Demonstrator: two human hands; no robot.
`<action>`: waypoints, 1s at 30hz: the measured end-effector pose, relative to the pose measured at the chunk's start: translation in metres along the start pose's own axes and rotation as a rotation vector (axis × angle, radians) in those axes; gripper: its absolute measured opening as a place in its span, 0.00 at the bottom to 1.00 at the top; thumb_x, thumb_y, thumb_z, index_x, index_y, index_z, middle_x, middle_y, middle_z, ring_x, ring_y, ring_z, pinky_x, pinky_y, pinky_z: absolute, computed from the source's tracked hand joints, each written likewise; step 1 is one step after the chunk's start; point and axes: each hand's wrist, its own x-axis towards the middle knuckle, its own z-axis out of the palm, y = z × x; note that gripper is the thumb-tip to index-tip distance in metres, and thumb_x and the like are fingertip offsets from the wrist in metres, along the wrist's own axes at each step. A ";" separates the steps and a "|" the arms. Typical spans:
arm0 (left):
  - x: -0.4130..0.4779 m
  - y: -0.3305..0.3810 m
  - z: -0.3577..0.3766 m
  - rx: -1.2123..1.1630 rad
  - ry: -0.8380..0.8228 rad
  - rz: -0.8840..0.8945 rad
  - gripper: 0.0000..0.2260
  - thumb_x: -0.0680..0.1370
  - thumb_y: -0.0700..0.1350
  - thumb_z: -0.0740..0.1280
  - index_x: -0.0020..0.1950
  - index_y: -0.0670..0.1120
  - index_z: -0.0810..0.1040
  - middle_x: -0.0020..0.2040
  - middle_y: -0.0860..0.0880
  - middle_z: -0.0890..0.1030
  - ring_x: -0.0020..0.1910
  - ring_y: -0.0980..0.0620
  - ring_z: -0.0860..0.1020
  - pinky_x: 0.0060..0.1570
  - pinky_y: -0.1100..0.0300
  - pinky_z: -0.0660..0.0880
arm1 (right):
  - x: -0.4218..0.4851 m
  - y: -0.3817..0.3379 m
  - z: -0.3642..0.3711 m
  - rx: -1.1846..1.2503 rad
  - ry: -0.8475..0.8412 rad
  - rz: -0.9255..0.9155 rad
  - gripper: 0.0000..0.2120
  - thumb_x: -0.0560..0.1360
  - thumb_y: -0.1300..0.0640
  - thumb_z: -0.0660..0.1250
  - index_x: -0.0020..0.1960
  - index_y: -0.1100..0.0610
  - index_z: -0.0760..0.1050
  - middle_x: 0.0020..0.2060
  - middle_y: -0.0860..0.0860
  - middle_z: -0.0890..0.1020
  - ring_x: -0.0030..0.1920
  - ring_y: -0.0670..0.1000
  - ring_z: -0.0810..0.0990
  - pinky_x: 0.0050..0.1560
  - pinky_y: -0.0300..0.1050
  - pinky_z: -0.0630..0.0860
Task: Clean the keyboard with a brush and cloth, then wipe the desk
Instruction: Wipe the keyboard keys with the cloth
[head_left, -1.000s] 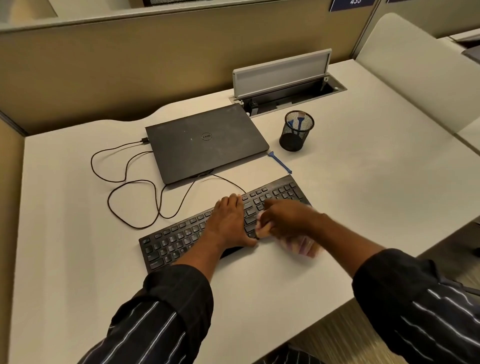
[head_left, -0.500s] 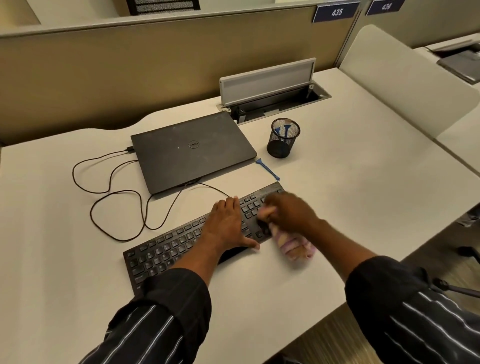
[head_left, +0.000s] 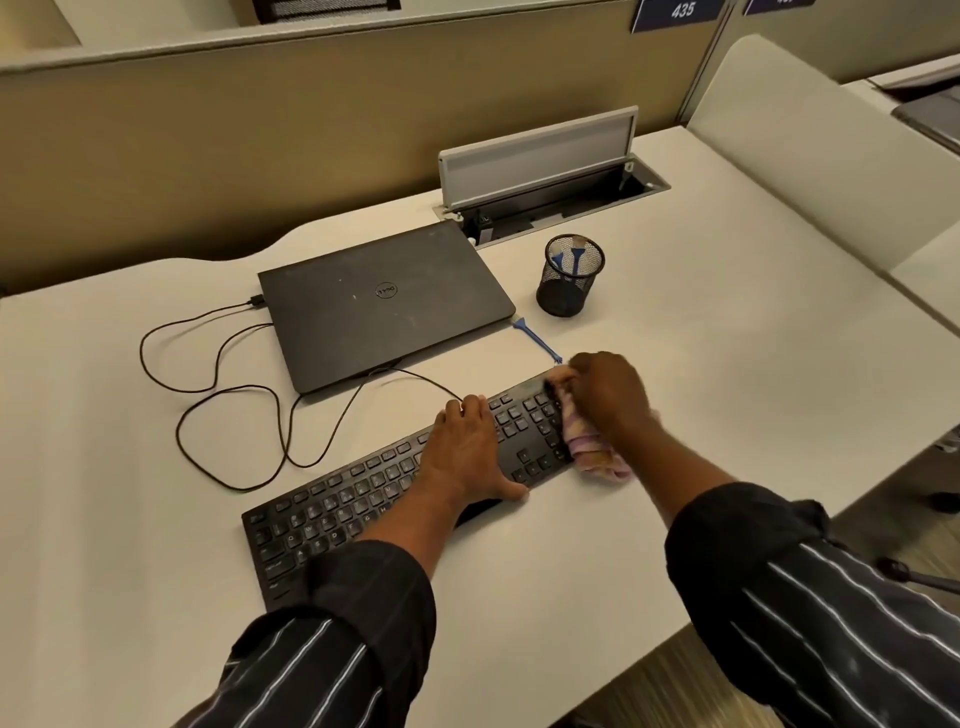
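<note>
1. The keyboard lies slantwise on the desk, its right end farther from the person than its left.
2. The left hand lies flat on the keys right of the middle, fingers straight and gripping nothing, with the thumb spread along the near edge.
3. The right hand is at the keyboard's far right corner, fingers curled round a bunched pinkish cloth.
4. The cloth touches the keyboard's right end, and its loose part hangs down to the near right corner and onto the desk.
5. A blue brush lies on the desk between the laptop and the right hand; whether it touches the hand cannot be told.
6. The laptop is closed and sits behind the keyboard, with a black cable looping to its left.
7. A mesh cup holding blue tools stands just right of the laptop.
</note>
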 end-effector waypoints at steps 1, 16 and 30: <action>0.000 0.000 0.000 0.001 0.000 -0.001 0.55 0.61 0.76 0.70 0.74 0.40 0.61 0.64 0.44 0.68 0.60 0.45 0.67 0.64 0.51 0.68 | 0.005 0.005 0.000 0.005 -0.001 0.048 0.09 0.76 0.58 0.62 0.46 0.56 0.81 0.43 0.55 0.83 0.42 0.53 0.75 0.39 0.43 0.64; -0.002 0.002 -0.003 -0.007 -0.008 -0.007 0.52 0.62 0.75 0.71 0.72 0.41 0.64 0.62 0.45 0.69 0.58 0.46 0.67 0.64 0.52 0.68 | -0.009 0.003 0.013 -0.013 0.025 -0.179 0.11 0.75 0.57 0.64 0.55 0.52 0.81 0.49 0.54 0.83 0.48 0.55 0.80 0.46 0.45 0.73; 0.002 0.008 -0.005 -0.010 -0.067 -0.048 0.52 0.61 0.74 0.72 0.72 0.41 0.64 0.63 0.45 0.68 0.59 0.45 0.67 0.63 0.52 0.69 | -0.058 -0.013 -0.002 -0.201 -0.501 -0.666 0.13 0.75 0.52 0.68 0.58 0.49 0.82 0.49 0.51 0.77 0.46 0.50 0.76 0.46 0.44 0.74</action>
